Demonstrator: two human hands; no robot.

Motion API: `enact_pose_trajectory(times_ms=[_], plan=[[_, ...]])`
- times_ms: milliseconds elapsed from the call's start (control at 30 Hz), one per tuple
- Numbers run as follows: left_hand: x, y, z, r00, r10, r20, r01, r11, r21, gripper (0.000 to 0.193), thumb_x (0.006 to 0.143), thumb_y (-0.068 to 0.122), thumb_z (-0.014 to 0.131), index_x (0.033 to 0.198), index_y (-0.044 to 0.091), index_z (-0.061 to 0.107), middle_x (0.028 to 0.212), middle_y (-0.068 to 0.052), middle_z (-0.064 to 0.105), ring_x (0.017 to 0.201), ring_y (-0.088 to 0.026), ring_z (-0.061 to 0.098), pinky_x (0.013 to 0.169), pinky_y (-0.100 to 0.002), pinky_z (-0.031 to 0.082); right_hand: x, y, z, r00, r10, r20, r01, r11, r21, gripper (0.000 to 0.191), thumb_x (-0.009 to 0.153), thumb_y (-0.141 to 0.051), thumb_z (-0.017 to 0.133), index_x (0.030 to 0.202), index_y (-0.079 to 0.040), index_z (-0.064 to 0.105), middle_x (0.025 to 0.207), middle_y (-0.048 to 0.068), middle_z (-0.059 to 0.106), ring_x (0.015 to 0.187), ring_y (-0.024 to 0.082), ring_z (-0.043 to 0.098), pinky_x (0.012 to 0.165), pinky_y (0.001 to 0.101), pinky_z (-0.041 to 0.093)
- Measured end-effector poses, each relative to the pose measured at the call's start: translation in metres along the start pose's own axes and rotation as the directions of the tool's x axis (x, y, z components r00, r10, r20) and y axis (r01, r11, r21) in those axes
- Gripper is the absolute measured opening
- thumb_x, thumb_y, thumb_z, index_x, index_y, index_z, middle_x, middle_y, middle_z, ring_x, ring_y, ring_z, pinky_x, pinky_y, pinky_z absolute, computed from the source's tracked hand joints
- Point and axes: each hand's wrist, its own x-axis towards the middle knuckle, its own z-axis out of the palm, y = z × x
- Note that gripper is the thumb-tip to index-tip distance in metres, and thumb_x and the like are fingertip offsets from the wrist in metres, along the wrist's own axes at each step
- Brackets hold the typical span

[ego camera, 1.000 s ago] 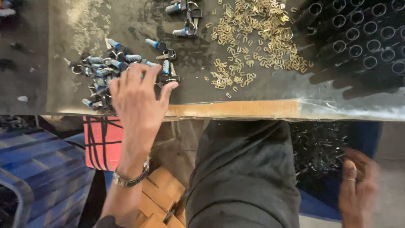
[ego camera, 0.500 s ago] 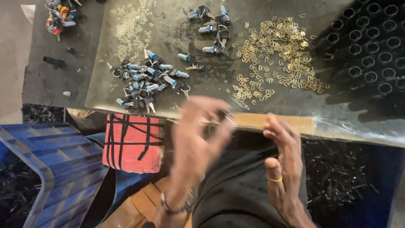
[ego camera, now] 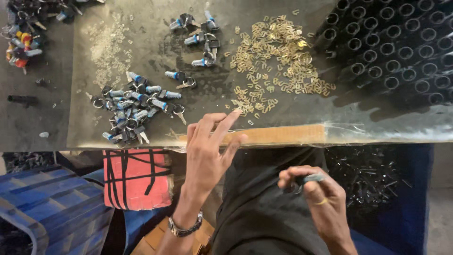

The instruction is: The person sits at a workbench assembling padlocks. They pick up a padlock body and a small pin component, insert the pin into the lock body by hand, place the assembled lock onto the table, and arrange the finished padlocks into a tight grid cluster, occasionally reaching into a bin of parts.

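Reaching forward over the near edge of the bench [ego camera: 56,132], the left hand [ego camera: 207,156] has its fingers [ego camera: 222,125] spread open and holding nothing, the longest fingertip touching the nearest of the small brass clips [ego camera: 276,56] that lie scattered ahead of it and off to its right. To the left of those fingers sits a heap of small lock cylinders [ego camera: 134,108] with blue-grey barrels and key rings, and farther ahead, well beyond the fingertips, a smaller cluster of the same locks [ego camera: 200,35]. A metal wristwatch [ego camera: 185,228] circles the left wrist.

Lower down, over the lap in dark trousers [ego camera: 264,208], the right hand [ego camera: 314,198] has its fingers [ego camera: 295,174] closed around one lock cylinder [ego camera: 311,178], whose grey end pokes out past the thumb; a ring shows on one finger. This hand is well back from the bench edge, near the body.

Beyond the right hand, at the far right of the bench, black tubes [ego camera: 401,42] stand packed in rows. A red bag with black stripes [ego camera: 137,177] lies under the bench, left of the left forearm, beside a blue crate [ego camera: 52,208].
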Motion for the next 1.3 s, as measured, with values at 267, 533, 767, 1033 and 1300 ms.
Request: enact_pose_trajectory(times_ms=[267,533,767,1033,1300], plan=[[-0.008,-0.003,0.019,0.984,0.18,0.022,-0.181,0.978,0.106,0.051,0.085,0.038,0.079,0.128,0.014,0.07,0.105,0.001,0.06,0.096,-0.018,0.057,0.092,-0.038,0.035,0.006,0.015,-0.01,0.996,0.088,0.035,-0.092,0.983,0.16,0.042,0.108,-0.034,0.05,0.117,0.005,0.063,0.093,0.003,0.053,0.087,0.014,0.054,0.084,0.0289,0.048],[-0.027,-0.014,0.027,0.976,0.215,-0.02,-0.212,0.973,0.089,0.03,0.088,0.022,0.08,0.117,0.014,0.074,0.105,0.004,0.063,0.099,-0.016,0.061,0.094,-0.038,0.038,0.014,0.009,0.0,0.983,0.181,-0.001,-0.181,0.983,-0.038,0.034,0.104,-0.025,0.051,0.118,0.004,0.064,0.097,0.009,0.064,0.089,0.017,0.066,0.086,0.0312,0.051],[-0.041,-0.025,-0.03,0.945,0.23,0.234,-0.241,0.97,0.017,0.037,0.078,0.044,0.089,0.085,0.016,0.066,0.093,0.001,0.063,0.093,-0.02,0.063,0.094,-0.044,0.04,0.013,-0.003,-0.001,0.987,0.16,-0.034,-0.163,0.964,-0.208,0.031,0.102,-0.024,0.055,0.115,0.001,0.069,0.092,0.007,0.067,0.088,0.016,0.066,0.088,0.0295,0.051],[0.009,-0.012,0.005,0.993,0.112,0.023,-0.112,0.994,-0.01,0.037,0.093,0.03,0.078,0.126,0.014,0.073,0.109,-0.003,0.063,0.103,-0.021,0.061,0.094,-0.037,0.041,0.018,0.002,0.008,0.976,0.215,0.033,-0.197,0.941,-0.276,0.027,0.097,-0.013,0.061,0.118,-0.001,0.07,0.1,0.006,0.072,0.091,0.015,0.071,0.086,0.0282,0.056],[0.001,-0.007,0.025,0.952,0.278,0.129,-0.289,0.955,0.072,0.061,0.086,0.046,0.077,0.131,0.006,0.067,0.109,-0.003,0.059,0.102,-0.02,0.055,0.093,-0.042,0.034,0.011,0.009,0.003,0.97,0.243,-0.006,-0.239,0.951,-0.194,0.032,0.095,-0.015,0.066,0.122,0.001,0.071,0.097,0.007,0.075,0.089,0.015,0.072,0.084,0.0287,0.058]])
